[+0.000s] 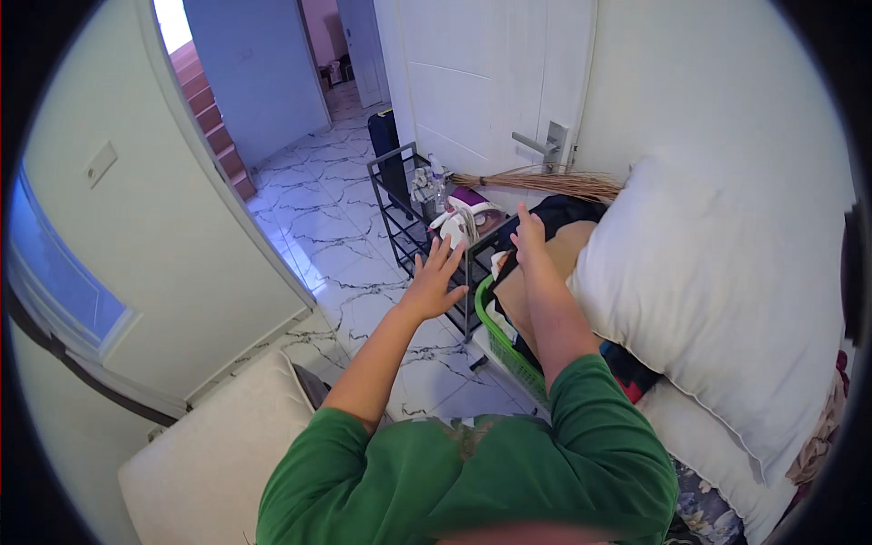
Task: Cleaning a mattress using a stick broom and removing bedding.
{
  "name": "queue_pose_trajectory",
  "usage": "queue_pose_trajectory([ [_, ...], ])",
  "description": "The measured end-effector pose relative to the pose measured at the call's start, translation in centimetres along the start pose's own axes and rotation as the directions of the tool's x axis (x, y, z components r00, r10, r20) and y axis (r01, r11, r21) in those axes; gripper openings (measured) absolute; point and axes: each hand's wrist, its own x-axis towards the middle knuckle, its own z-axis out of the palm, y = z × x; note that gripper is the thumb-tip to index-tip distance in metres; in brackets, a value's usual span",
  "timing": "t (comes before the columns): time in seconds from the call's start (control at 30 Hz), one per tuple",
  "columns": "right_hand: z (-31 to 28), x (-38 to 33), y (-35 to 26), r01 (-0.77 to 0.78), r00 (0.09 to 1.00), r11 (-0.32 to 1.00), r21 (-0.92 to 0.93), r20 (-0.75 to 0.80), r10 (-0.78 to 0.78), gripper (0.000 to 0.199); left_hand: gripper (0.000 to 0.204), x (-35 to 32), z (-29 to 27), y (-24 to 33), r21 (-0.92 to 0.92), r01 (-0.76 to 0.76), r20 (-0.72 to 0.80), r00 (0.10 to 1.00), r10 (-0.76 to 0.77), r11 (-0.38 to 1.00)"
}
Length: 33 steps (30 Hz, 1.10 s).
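I have the left hand [434, 283] and right hand [530, 238] apart, gripping nothing visible, near the purple-and-white clothes iron [470, 200] on the dark metal rack [391, 155], likely rigid, fairly heavy, best grasped from above.

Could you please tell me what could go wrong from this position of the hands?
The left hand appears close to the purple-and-white iron; a careless move might knock it. The large white pillow, stacked on a lower pillow, could slide toward the green basket. The bundle of thin sticks lies beyond the right hand and might be bumped.
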Motion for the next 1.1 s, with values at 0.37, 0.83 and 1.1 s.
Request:
queue_pose_trajectory([
  [0.37, 3.7, 20.4, 2.5, 0.157, 0.897, 0.834, 0.529, -0.429, 0.103, 0.065, 0.067, 10.9, -0.4, -12.6, -0.137, -0.052, -0.044, 0.998, 0.047, 0.989],
  [0.83, 6.6, 21.4, 5.6, 0.284, 0.898, 0.81, 0.514, -0.438, -0.037, 0.024, 0.08, 26.7, 11.5, -24.1, -0.486, -0.145, 0.137, 0.961, 0.239, 0.862],
  [1.1, 9.8, 20.2, 2.5, 0.403, 0.886, 0.808, 0.43, -0.406, -0.226, 0.017, 0.09, 33.6, 13.8, -25.3, -0.637, -0.157, 0.03, 0.973, 0.227, 0.755],
])
